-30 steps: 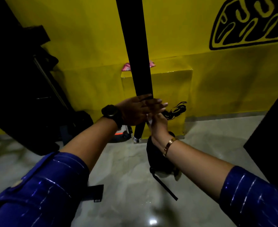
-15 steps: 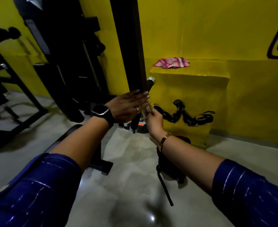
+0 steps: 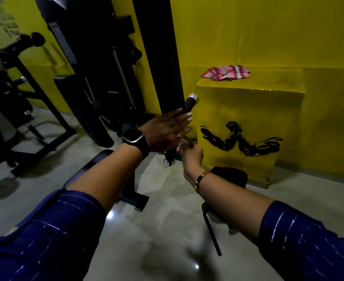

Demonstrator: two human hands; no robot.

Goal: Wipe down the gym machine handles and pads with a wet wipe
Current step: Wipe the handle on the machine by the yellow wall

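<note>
Black handle, matte grip with a chrome cap at each end, stands tilted just beside the dark post, in front of the yellow block. Left hand lies across its middle, fingers straight and flat on the grip. Right hand, just below, has bunched fingers pinching a small pale wipe, which is mostly hidden. Striped cloth lies on the block.

Black cylindrical machine handle with silver end caps, steeply tilted, upper end rightward, mid-section covered by the left hand. Pale wet wipe, mostly hidden, beside its lower part.
</note>
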